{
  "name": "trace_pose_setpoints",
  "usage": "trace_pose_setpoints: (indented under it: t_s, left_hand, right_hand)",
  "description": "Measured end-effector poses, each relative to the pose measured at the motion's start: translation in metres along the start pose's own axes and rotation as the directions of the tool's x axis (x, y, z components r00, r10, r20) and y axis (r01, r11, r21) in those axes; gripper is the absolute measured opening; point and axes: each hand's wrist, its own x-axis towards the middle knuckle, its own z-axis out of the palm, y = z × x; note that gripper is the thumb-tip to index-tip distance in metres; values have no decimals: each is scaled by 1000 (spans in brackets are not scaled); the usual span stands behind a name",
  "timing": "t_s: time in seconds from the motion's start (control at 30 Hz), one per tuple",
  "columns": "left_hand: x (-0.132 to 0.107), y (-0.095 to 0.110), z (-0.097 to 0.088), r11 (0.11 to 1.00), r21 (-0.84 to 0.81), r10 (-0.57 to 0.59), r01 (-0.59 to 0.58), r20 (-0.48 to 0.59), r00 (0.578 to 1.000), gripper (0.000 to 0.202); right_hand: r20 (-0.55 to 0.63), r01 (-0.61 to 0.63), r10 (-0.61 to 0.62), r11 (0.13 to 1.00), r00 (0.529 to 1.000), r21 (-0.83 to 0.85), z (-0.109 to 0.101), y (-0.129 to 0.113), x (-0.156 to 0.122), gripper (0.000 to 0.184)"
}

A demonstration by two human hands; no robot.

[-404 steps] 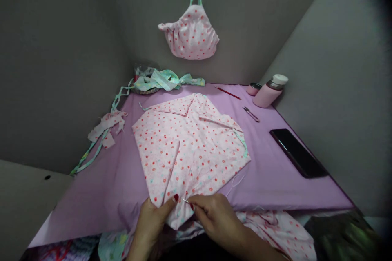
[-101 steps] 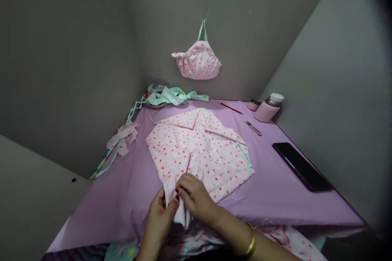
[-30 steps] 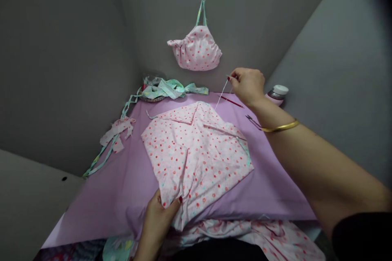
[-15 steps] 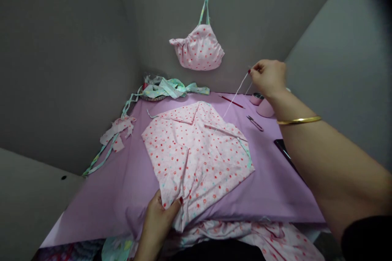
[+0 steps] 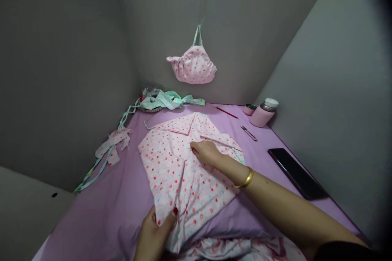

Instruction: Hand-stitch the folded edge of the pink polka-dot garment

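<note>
Watching remotely, I see dotted cloth (image 5: 163, 163) spread on purple cover (image 5: 113, 212). Likely light, limp, easily creased; best taken by near edge, where left hand (image 5: 155, 230) pinches it, thumb on top. Right hand (image 5: 206, 153) curls over cloth's middle; cannot tell whether it grips anything. Right forearm (image 5: 275, 197) hides some cloth.

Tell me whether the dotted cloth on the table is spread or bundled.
Mostly spread: the dotted cloth lies broad across the purple tablecloth, with some creases and folds; the left hand pinches its near edge.
</note>
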Motion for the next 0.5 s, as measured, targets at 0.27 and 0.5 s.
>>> trace_pose_setpoints:
  t_s: [0.27, 0.5]
  left_hand:
    - [1, -2, 1, 1000, -22, 7, -7, -11, 1000, 51]
    - [5, -8, -3, 1000, 13, -21, 22, -26, 999, 54]
  right_hand:
    - [52, 26, -27, 999, 998, 20, 14, -30, 22, 21]
    - [-170, 41, -6, 978, 985, 203, 10, -27, 13, 13]
